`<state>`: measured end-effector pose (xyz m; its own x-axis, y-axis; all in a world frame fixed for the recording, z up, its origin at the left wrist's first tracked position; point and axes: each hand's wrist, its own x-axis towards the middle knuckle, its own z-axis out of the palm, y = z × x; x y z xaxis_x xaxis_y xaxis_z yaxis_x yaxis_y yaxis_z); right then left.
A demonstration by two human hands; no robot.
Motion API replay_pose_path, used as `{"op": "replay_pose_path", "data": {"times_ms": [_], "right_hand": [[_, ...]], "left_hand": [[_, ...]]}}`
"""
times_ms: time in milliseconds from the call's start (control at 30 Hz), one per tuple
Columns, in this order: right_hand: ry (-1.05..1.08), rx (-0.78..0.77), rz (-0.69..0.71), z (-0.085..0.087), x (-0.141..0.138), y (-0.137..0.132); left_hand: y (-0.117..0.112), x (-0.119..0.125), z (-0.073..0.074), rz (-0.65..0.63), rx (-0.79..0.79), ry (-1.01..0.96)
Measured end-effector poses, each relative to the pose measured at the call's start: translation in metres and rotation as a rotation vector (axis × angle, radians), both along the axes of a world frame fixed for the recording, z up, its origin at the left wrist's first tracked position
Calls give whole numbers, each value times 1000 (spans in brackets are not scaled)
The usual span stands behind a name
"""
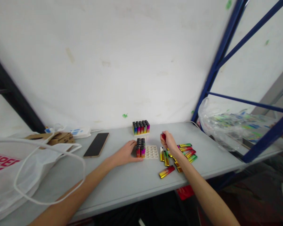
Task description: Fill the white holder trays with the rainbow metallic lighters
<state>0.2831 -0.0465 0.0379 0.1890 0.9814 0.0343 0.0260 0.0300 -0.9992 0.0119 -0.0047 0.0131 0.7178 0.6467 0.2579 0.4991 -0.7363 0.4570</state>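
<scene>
A white tray (151, 152) with round holes lies on the table, its left part filled with upright lighters (140, 148) with black tops. My left hand (125, 153) curves around the tray's left end, thumb along the near side and fingers toward the far side. Raised to the right of the tray, my right hand (169, 142) is closed around a red lighter (163, 137), mostly hidden by the fingers. Below and beside that hand lies a loose pile of shiny multicoloured lighters (166, 172), partly covered by my right forearm.
Behind the tray stands a full block of lighters (141, 128) near the wall. A phone (96, 145) lies to the left, beside cardboard (61, 138) and a white plastic bag (33, 169) with a looping handle. Blue rack posts (212, 75) and a clear bag (240, 125) flank the right.
</scene>
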Motion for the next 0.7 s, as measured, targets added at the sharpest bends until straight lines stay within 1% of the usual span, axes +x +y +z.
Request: {"op": "replay_pose_path", "data": {"times_ms": [133, 300, 367, 433, 533, 633, 700], "right_hand": [[32, -28, 35, -3, -2, 2], [-59, -37, -4, -6, -1, 3], [-85, -21, 2, -6, -1, 4], [-104, 36, 48, -6, -3, 4], [-149, 173, 148, -5, -8, 2], [-266, 307, 239, -6, -13, 0], [-342, 352, 312, -6, -15, -2]], "left_hand": [[-1, 0, 1, -7, 0, -3], [0, -1, 0, -5, -3, 2], [-1, -1, 0, -6, -5, 3], [-1, 0, 1, -9, -7, -7], [-3, -1, 2, -14, -14, -21], [-3, -1, 2, -22, -13, -32], [-3, 0, 2, -24, -11, -51]]}}
